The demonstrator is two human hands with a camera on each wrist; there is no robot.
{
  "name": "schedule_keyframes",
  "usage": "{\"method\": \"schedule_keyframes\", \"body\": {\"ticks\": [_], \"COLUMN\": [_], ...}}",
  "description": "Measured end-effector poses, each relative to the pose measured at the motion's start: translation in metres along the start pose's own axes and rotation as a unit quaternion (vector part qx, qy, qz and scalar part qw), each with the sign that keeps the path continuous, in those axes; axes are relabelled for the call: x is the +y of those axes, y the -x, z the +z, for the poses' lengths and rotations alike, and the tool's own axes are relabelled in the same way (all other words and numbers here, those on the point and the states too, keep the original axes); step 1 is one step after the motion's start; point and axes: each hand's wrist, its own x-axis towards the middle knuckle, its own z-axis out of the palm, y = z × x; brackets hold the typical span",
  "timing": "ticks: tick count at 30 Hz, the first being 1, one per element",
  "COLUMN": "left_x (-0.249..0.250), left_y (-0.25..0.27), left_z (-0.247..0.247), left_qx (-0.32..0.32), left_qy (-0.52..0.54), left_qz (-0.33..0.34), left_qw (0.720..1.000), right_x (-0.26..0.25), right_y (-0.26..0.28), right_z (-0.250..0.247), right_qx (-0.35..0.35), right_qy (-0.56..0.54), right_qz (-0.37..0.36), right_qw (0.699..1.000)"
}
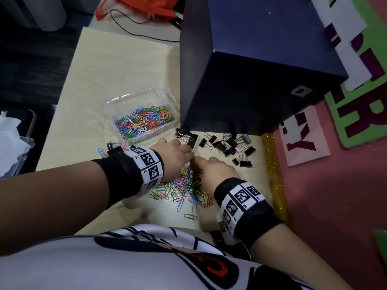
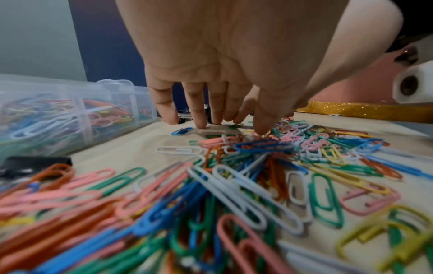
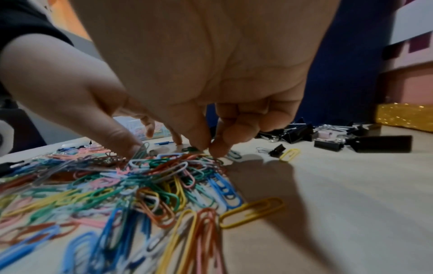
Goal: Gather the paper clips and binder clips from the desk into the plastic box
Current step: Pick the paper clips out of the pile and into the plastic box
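Observation:
A heap of coloured paper clips (image 1: 184, 189) lies on the pale desk (image 1: 104, 70) in front of me. My left hand (image 1: 173, 155) reaches down at the heap's far edge, and its straight fingers (image 2: 201, 118) touch the desk while the thumb presses on clips. Beside it, my right hand (image 1: 213, 170) has curled fingers, and thumb and fingertips (image 3: 218, 148) pinch paper clips at the top of the heap. The clear plastic box (image 1: 134, 97) stands behind the left hand, partly filled with paper clips. Black binder clips (image 1: 227, 144) lie scattered to the right.
A large dark blue box (image 1: 261, 70) stands right behind the binder clips. A gold glitter strip (image 1: 274, 174) borders the desk's right edge, with a pink board (image 1: 335, 216) beyond. One binder clip (image 1: 112, 145) lies left of my left wrist. White plastic bag (image 1: 10, 139) at far left.

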Motion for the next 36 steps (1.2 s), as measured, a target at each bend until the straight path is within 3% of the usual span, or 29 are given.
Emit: {"method": "schedule_keyframes", "body": {"ticks": [4,10,13,15,18,21,23,25,27,32,36], "left_x": [0.0,-0.005,-0.009,-0.017,-0.031,-0.038,-0.041,-0.046,-0.053,-0.065,-0.072], "left_y": [0.0,0.02,0.029,0.031,0.035,0.042,0.047,0.051,0.056,0.073,0.088], "left_z": [-0.002,0.004,0.003,0.0,0.0,0.004,0.007,0.006,0.003,-0.004,0.002], "left_qx": [-0.008,-0.008,0.0,0.017,0.01,-0.031,0.004,0.05,0.048,-0.019,-0.029], "left_qy": [-0.003,-0.014,-0.003,0.011,0.016,0.029,0.062,0.116,0.131,0.025,0.007], "left_qz": [0.01,0.082,0.068,0.02,-0.045,-0.025,-0.017,-0.066,-0.139,-0.233,-0.287], "left_qw": [1.0,0.997,0.998,1.0,0.999,0.999,0.998,0.99,0.98,0.972,0.957], "right_x": [0.012,0.023,0.022,0.014,0.001,-0.012,-0.019,-0.027,-0.036,-0.06,-0.069], "right_y": [-0.002,-0.01,-0.014,-0.013,-0.01,-0.014,-0.018,-0.022,-0.026,-0.034,-0.034], "right_z": [0.003,-0.005,-0.008,-0.004,0.006,0.007,0.005,0.004,0.002,0.003,0.007], "right_qx": [0.07,0.005,0.011,0.047,0.04,0.052,0.073,0.099,0.105,0.076,0.075], "right_qy": [-0.104,-0.094,-0.115,-0.106,-0.084,-0.069,-0.076,-0.079,-0.068,-0.019,0.064], "right_qz": [0.062,0.105,0.138,0.108,0.065,0.044,0.015,-0.026,-0.075,-0.184,-0.152], "right_qw": [0.99,0.99,0.984,0.987,0.994,0.995,0.994,0.992,0.989,0.98,0.983]}}
